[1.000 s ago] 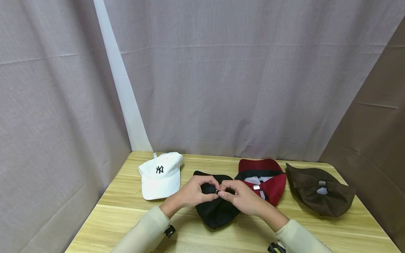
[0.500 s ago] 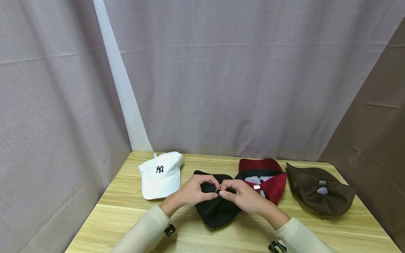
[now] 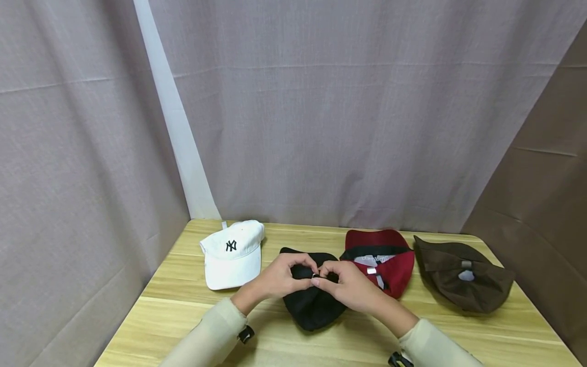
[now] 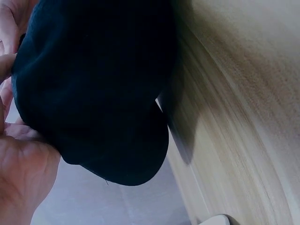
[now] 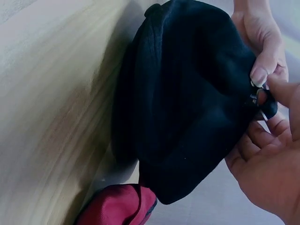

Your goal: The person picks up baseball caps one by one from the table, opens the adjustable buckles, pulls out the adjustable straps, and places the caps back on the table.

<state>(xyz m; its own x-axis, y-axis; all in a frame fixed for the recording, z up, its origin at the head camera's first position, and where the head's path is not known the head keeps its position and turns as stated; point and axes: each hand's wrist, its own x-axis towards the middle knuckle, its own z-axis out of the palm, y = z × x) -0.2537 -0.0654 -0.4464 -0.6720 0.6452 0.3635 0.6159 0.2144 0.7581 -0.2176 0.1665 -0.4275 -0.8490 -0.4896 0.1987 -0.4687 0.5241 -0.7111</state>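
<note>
A black cap (image 3: 314, 308) sits between both hands at the middle of the table, its crown toward me and its brim side away. My left hand (image 3: 282, 275) pinches the cap's back strap with thumb and forefinger. From the other side my right hand (image 3: 350, 285) pinches the same strap, thumb tips almost meeting. Seen from the right wrist, the strap (image 5: 268, 105) curls in a loop beside a small shiny buckle (image 5: 255, 86), under the left thumb. Dark cloth fills most of the left wrist view, where the cap (image 4: 103, 84) hides the fingertips' work.
Left of the hands lies a white cap (image 3: 233, 255) with a dark logo. A red cap (image 3: 399, 270) is close beside my right hand, and a brown cap (image 3: 477, 290) lies farther right. Curtains (image 3: 321, 127) stand behind the wooden table (image 3: 179, 306).
Both hands stay at the black cap's strap. The right thumb has shifted slightly left along it, and the right hand moves only a little. The other caps have not moved.
</note>
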